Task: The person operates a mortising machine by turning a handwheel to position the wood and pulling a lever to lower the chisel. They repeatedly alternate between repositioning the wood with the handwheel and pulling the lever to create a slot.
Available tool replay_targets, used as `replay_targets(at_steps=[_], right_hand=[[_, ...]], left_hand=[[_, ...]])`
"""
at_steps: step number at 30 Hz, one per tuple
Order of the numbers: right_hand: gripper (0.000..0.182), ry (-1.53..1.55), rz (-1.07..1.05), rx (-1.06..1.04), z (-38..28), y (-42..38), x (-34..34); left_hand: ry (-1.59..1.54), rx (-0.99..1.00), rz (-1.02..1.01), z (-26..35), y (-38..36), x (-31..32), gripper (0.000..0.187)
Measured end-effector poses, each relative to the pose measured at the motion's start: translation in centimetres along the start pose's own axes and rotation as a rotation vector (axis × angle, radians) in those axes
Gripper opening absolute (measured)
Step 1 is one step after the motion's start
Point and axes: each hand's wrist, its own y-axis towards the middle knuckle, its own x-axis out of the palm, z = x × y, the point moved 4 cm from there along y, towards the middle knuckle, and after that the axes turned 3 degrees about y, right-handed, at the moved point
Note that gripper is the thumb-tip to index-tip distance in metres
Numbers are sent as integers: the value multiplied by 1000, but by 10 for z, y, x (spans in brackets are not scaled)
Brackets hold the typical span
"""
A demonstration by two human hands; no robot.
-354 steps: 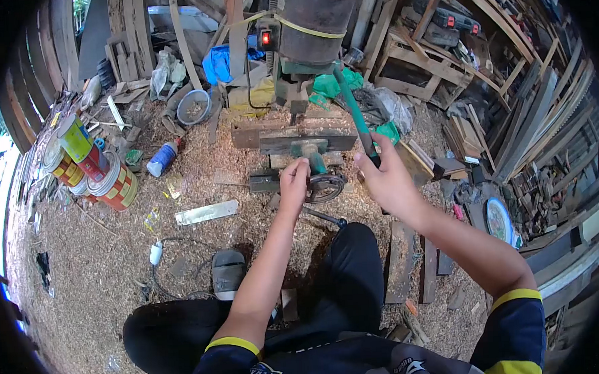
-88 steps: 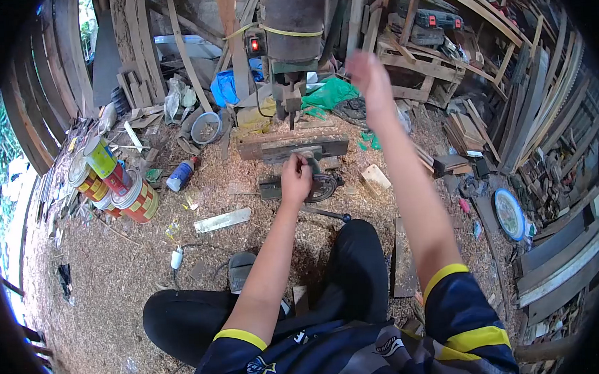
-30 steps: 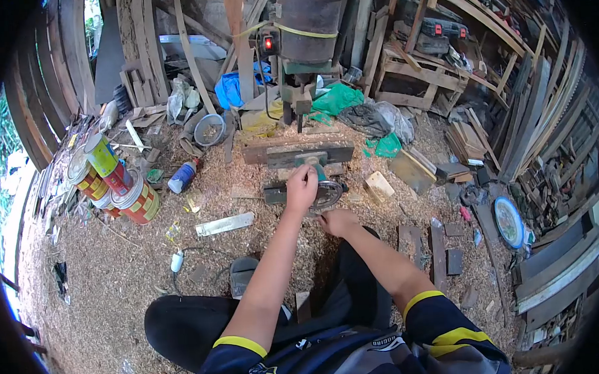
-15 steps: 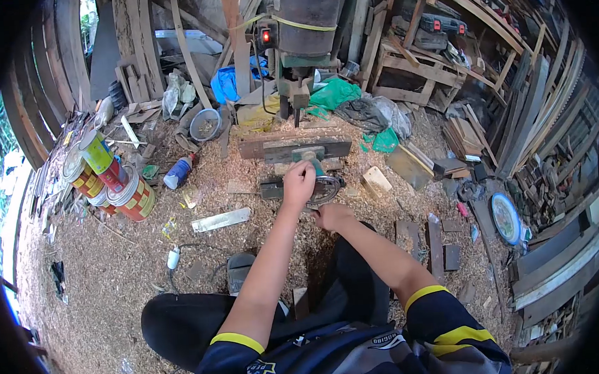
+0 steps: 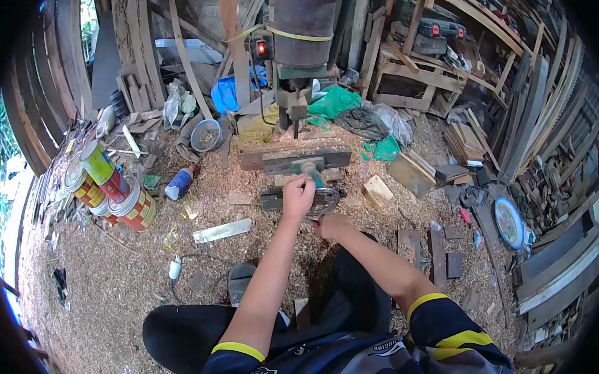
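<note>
A green power tool with a round metal ring point(image 5: 325, 202) sits at the middle, against the near side of a machine vise or fence with a dark board point(image 5: 307, 160). My left hand point(image 5: 299, 195) is closed on the tool's body, just left of the ring. Below the ring, my right hand point(image 5: 334, 226) is closed round what looks like the tool's rear handle; most of that handle is hidden. Behind the board stands a drill-press-like machine point(image 5: 303, 36) with a yellow strap and a lit red switch.
Stacked paint cans point(image 5: 134, 206) and a blue bottle point(image 5: 179, 183) lie at the left. A wood block point(image 5: 378, 189) and a round plate point(image 5: 508, 222) are at the right. Wood shavings cover the ground; a pale wood strip point(image 5: 222, 230) lies left of my arms.
The view has shifted slightly. Both hands keep their hold on the tool, with my left hand a little lower in the frame.
</note>
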Motion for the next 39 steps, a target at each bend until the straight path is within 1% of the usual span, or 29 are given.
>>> replay_targets(at_steps=[4, 6, 7, 9, 10, 12, 13, 15, 17, 19, 20, 21, 22, 24, 25, 26, 27, 28, 29, 30, 31, 32, 33, 34, 35, 36, 37, 38, 39], right_hand=[[58, -10, 25, 7, 3, 13, 9], [55, -39, -38, 5, -1, 6, 1], [55, -38, -32, 2, 0, 8, 2], [48, -58, 42, -99, 5, 6, 11], [48, -53, 55, -94, 11, 1, 17], [39, -54, 218, -237, 19, -8, 17], [39, -59, 240, -234, 26, -11, 17], [32, 83, 424, -299, 32, -26, 0], [33, 137, 268, -174, 50, -22, -26], [32, 135, 273, -76, 81, 1, -43], [35, 100, 171, -90, 85, 0, -72], [37, 68, 64, -102, 79, -20, -106], [40, 94, 139, -102, 66, -48, -151], [43, 212, 575, -195, 50, -59, -224], [47, 413, 832, -389, 38, -68, -268], [69, 599, 755, -456, 30, -60, -312], [78, 899, 981, -784, 10, -69, -355], [84, 991, 923, -851, -1, -82, -406], [81, 1245, 989, -837, -15, -97, -450], [80, 1240, 1061, -863, -16, -93, -505], [80, 1308, 1209, -853, -29, -114, -543], [82, 1319, 1170, -858, -34, -110, -582], [78, 1394, 1135, -864, -36, -83, -626], [72, 1385, 927, -866, -42, -80, -645], [64, 1406, 796, -1010, -57, -78, -652], [58, 1354, 526, -1097, -64, -73, -649], [50, 1461, 362, -1027, -71, -88, -626], [47, 1566, 266, -1159, -59, -44, -658], [40, 1633, 695, -1124, -68, -83, -625]], left_hand=[[-24, 3, 28, 1, -1, 1, 21], [-25, -16, 37, 1, -1, 1, 22], [-23, -10, 38, 2, 1, 0, 22], [-6, -9, 19, 0, 0, 1, 22], [-8, 3, 14, 0, -2, 1, 22], [-21, -35, 18, -2, -2, 2, 22], [-27, -14, 21, -1, -1, 2, 22], [-6, -30, 49, -4, -4, 2, 22], [-11, -79, 35, -9, -6, 3, 22], [-12, -123, 23, -14, -8, 6, 22], [-4, -115, 51, -13, -8, 5, 22], [-1, -126, 38, -13, -9, 5, 22], [8, -146, 18, -12, -9, 4, 22], [15, -112, 23, -15, -7, 5, 24], [13, -95, 30, -13, -4, 4, 24], [7, -162, 3, -12, -6, 4, 23], [3, -237, -26, -14, -9, 4, 22], [29, -200, -29, -16, -9, 4, 22], [32, -205, -27, -22, -9, 4, 22], [35, -176, -14, -27, -7, 6, 22], [40, -155, -4, -34, -10, 8, 22], [-27, -140, 16, -34, -11, 10, 22], [-90, -135, 36, -36, -13, 10, 23], [-88, -187, -18, -26, -11, 6, 23], [-91, -119, 43, -20, -9, 7, 21], [-133, -56, 62, -15, -7, 7, 19], [-118, -56, 36, -24, -6, 8, 18], [-178, -61, 47, -15, -5, 8, 17], [-178, -56, 35, -13, -4, 8, 18]])
